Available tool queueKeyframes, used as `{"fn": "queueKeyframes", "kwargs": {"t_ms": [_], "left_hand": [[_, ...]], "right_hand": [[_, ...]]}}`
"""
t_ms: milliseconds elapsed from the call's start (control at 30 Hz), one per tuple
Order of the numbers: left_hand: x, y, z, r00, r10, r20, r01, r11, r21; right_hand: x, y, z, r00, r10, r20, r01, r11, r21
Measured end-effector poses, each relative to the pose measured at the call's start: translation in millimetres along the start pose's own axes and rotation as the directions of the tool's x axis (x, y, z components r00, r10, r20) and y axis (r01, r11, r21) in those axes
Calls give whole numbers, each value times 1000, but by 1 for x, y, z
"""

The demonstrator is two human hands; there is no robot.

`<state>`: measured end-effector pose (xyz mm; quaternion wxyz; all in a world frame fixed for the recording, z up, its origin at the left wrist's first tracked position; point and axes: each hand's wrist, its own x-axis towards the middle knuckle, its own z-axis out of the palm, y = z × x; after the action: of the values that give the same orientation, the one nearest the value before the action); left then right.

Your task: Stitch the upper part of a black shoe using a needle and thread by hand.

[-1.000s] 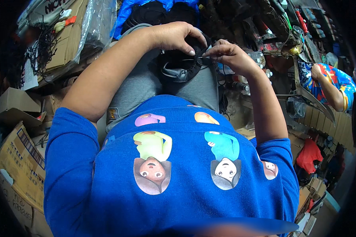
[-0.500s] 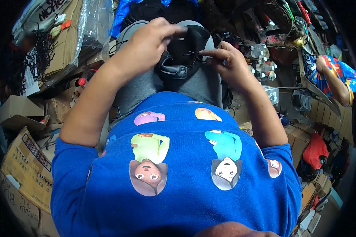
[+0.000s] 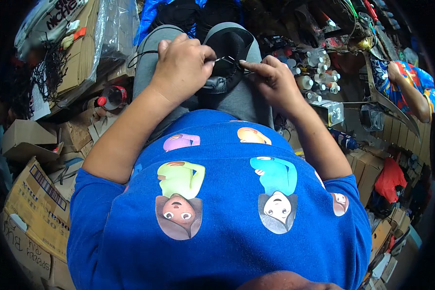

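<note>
A black shoe (image 3: 233,42) rests on my lap, over grey trousers (image 3: 246,101). My left hand (image 3: 181,67) lies on the shoe's left side, its fingertips pinched on a thin shiny needle (image 3: 224,59). A black thread (image 3: 141,54) loops out past the left wrist. My right hand (image 3: 271,79) comes in from the right, with thumb and forefinger pinched on the shoe's edge, right at the needle's tip. The two hands almost touch over the shoe. The left hand hides part of the shoe.
Cardboard boxes (image 3: 38,203) pile up on the left, with a red-capped bottle (image 3: 112,96) beside my knee. Several small bottles (image 3: 319,77) and a small box (image 3: 334,112) crowd the right. Another person's arm in a patterned sleeve (image 3: 413,84) is at the far right.
My left hand has slid from the top of the shoe to its left side and pinched the needle. The right hand has stayed at the shoe's edge.
</note>
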<state>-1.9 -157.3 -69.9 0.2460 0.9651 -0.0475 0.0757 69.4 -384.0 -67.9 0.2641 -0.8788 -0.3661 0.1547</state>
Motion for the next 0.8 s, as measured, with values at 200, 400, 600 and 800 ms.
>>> {"fn": "queueKeyframes", "kwargs": {"t_ms": [200,400,600,800], "left_hand": [[11,-22,21,992,82,-95,-111,930,-351],[9,-28,27,991,100,-87,-123,936,-329],[11,-26,27,999,33,39,-16,933,-360],[14,-26,26,996,94,2,-88,933,-348]], "right_hand": [[28,24,-18,965,65,253,-172,888,427],[44,30,-23,953,5,304,-119,927,356],[45,30,-23,948,-6,320,-117,924,364],[44,33,-23,942,9,334,-154,900,409]]}}
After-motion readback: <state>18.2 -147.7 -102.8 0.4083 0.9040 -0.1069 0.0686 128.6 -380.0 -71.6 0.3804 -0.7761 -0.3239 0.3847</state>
